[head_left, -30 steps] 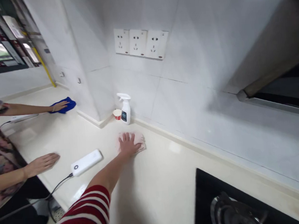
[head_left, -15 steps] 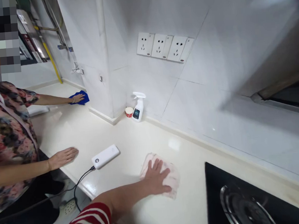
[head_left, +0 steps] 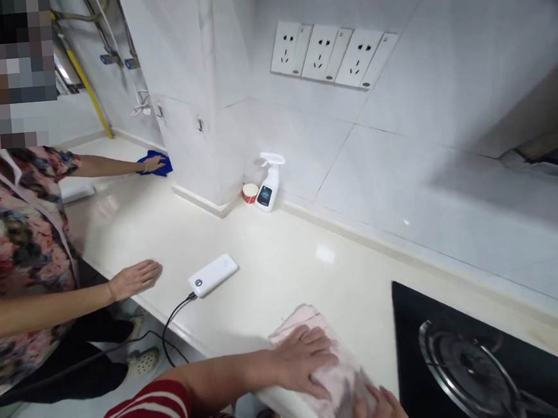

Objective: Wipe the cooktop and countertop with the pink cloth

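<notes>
A pale pink cloth (head_left: 337,365) lies a little crumpled on the counter, left of the cooktop. My left hand (head_left: 303,361), below a red-and-white striped sleeve, rests flat on the cloth with its fingers stretched out. At the bottom edge, my right hand (head_left: 381,412) is at the cloth's near right corner, partly cut off by the frame. Its thumb and fingers look apart, and nothing shows between them.
A black gas cooktop (head_left: 445,350) is at right. A white power bank (head_left: 214,275) with a black cable lies on the cream counter (head_left: 174,230). Against the wall stand a spray bottle (head_left: 268,187) and a small tub (head_left: 249,193). Another person's hand presses a blue cloth (head_left: 162,163).
My left hand and the pink cloth have moved nearer to me and slightly right. My right hand has come into view at the cloth's corner. The view has shifted a little.
</notes>
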### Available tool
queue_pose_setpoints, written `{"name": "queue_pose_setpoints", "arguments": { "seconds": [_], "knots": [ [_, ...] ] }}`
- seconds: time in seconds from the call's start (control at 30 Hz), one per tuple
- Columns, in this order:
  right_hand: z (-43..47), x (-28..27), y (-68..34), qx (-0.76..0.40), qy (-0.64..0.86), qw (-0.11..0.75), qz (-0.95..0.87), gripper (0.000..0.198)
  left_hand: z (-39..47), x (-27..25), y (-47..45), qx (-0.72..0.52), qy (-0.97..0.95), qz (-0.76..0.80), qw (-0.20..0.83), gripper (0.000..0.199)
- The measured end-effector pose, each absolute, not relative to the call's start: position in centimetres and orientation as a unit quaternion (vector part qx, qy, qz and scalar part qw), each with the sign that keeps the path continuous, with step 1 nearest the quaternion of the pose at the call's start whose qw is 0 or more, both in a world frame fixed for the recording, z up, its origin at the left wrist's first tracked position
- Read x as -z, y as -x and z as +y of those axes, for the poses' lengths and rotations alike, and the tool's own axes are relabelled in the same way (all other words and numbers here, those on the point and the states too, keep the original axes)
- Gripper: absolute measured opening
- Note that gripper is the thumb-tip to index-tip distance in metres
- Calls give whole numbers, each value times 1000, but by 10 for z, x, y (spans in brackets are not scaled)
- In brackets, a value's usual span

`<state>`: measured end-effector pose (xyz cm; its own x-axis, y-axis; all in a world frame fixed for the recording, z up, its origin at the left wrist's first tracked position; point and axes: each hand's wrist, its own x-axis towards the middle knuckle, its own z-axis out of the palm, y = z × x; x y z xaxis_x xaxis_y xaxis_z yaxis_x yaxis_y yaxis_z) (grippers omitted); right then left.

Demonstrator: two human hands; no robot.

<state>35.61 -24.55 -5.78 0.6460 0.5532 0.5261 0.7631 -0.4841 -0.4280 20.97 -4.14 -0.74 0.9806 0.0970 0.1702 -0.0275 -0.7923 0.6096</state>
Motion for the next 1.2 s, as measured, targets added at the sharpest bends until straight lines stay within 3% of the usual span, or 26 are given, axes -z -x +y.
{"name": "queue_pose_setpoints", "arguments": {
  "seconds": [0.07,0.13,0.27,0.5,0.8,1.2],
  "knots": [
    [-212,49,-328,141,818,337,-445,46,-36,4,-198,-146,-929,73,332,49],
    [-185,41,-303,129,826,279,-472,47,-25,1,-183,-164,-916,186,314,38],
    [-168,36,-283,129,843,202,-482,46,2,-1,-164,-119,-893,341,268,39],
    [-175,42,-290,144,837,234,-473,44,19,-5,-176,-88,-898,335,269,23],
    [-174,41,-289,133,832,262,-470,39,27,-8,-184,-83,-880,353,306,21],
    [-177,47,-291,131,821,269,-486,34,29,-8,-182,-84,-796,361,478,22]
  ]
}}
